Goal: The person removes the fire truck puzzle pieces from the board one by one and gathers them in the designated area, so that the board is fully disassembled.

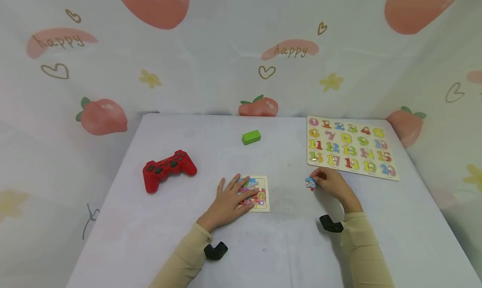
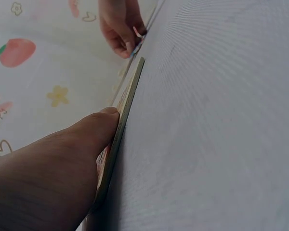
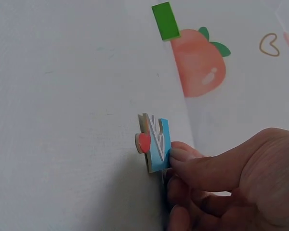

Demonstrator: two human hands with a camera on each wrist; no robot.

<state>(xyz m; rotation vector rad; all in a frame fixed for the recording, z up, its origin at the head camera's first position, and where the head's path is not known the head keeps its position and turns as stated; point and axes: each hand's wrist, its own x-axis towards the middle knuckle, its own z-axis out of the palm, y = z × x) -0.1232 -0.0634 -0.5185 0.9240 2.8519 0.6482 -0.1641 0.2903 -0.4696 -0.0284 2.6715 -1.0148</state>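
A small square jigsaw puzzle (image 1: 262,183) in a pale wooden frame lies on the white table. My left hand (image 1: 229,202) rests flat over its left part with fingers spread, hiding some of the picture. In the left wrist view, the thumb (image 2: 103,122) lies on the frame's edge. To the right, my right hand (image 1: 333,185) pinches a blue jigsaw piece (image 3: 156,147) with grey lines and a red tab between thumb and fingers. The piece is apart from the puzzle, near the lower left corner of the number board (image 1: 357,174).
A red game controller (image 1: 169,169) lies at the left of the table. A green block (image 1: 251,137) sits toward the back middle. The number board holds rows of coloured numerals at the back right. A patterned cloth (image 1: 211,49) hangs behind the table.
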